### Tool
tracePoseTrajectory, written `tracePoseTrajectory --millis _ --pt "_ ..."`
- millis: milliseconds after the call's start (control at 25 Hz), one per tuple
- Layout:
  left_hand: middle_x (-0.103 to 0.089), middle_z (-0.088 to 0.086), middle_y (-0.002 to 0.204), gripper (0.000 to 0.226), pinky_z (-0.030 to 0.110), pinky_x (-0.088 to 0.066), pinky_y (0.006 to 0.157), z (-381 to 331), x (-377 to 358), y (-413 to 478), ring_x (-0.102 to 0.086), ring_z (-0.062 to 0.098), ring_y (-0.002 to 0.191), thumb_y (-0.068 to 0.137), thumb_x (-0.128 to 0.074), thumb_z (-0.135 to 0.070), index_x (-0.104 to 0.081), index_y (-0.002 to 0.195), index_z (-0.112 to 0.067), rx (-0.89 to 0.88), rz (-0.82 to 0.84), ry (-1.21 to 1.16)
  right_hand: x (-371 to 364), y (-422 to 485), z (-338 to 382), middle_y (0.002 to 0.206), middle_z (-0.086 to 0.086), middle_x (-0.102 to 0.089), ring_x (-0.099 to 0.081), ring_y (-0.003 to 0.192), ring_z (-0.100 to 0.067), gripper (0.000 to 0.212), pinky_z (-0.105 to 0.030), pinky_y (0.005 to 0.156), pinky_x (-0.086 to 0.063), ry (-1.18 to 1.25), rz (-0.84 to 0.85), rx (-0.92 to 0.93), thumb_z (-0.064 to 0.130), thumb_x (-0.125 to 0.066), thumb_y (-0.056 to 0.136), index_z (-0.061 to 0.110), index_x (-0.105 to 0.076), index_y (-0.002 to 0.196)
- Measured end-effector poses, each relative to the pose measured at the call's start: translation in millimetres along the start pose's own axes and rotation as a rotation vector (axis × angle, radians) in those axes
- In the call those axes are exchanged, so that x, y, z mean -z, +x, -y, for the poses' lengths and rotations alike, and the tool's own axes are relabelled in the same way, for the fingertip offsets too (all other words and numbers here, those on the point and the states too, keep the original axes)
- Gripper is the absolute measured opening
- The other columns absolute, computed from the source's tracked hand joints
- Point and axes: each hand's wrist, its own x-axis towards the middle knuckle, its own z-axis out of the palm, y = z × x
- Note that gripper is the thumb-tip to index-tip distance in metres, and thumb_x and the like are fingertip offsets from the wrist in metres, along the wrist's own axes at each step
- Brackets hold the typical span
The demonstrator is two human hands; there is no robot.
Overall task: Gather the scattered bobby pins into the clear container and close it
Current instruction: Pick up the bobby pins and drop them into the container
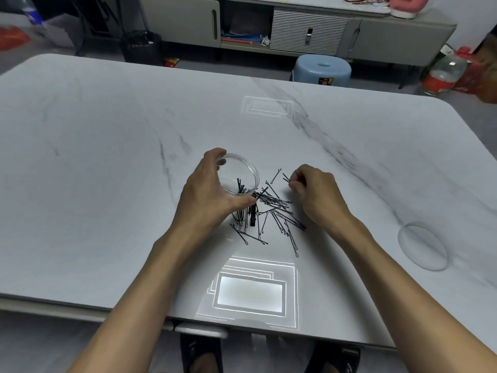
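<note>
A round clear container (243,168) is held tilted above the table by my left hand (208,192), thumb on the near side and fingers over the far rim. A few black bobby pins (241,187) lie inside it. A loose pile of black bobby pins (271,211) is spread on the white marble table (107,157) just below and to the right of the container. My right hand (314,192) is closed at the pile's right edge, pinching one or two pins (286,178) between fingertips. The clear round lid (422,246) lies flat at the right.
A small black clip (253,218) lies among the pins. Bright ceiling-light reflections show on the table near the front edge (250,294). Beyond the table stand a blue stool (322,70), a grey cabinet (295,25) and a black bin (142,47).
</note>
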Motion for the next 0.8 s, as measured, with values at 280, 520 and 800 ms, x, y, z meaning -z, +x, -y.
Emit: tracePoseTrajectory --millis 280,520,800 --pt "-0.053 -0.015 0.128 0.103 0.013 -0.036 0.086 -10 -6 -6 -0.049 -0.001 0.117 0.043 -0.079 -0.057 -0.038 0.134 -0.033 -0.053 0.117 -0.006 17 -4 53 0.071 0.016 -0.065 -0.056 0.058 0.003 0.007 -0.008 0.062 -0.041 0.225 -0.005 0.343 0.014 -0.072 0.083 0.02 -0.074 0.085" --pt "-0.054 -0.012 0.128 0.1 0.022 -0.038 0.09 -3 2 -3 -0.048 0.0 0.117 0.049 -0.088 -0.047 -0.038 0.135 -0.03 -0.033 0.038 0.02 13 1 38 0.083 0.009 -0.07 -0.06 0.073 0.002 0.013 -0.008 0.071 -0.043 0.31 -0.1 0.292 0.008 -0.07 0.083 0.019 -0.074 0.089" --pt "-0.055 -0.006 0.132 0.102 0.023 -0.038 0.089 2 4 3 -0.049 0.005 0.12 0.05 -0.091 -0.043 -0.038 0.137 -0.029 0.002 -0.033 0.012 -22 -5 7 0.081 0.005 -0.066 -0.061 0.081 -0.018 0.003 -0.033 0.071 -0.05 -0.083 0.104 0.086 0.023 -0.07 0.083 0.02 -0.071 0.083"
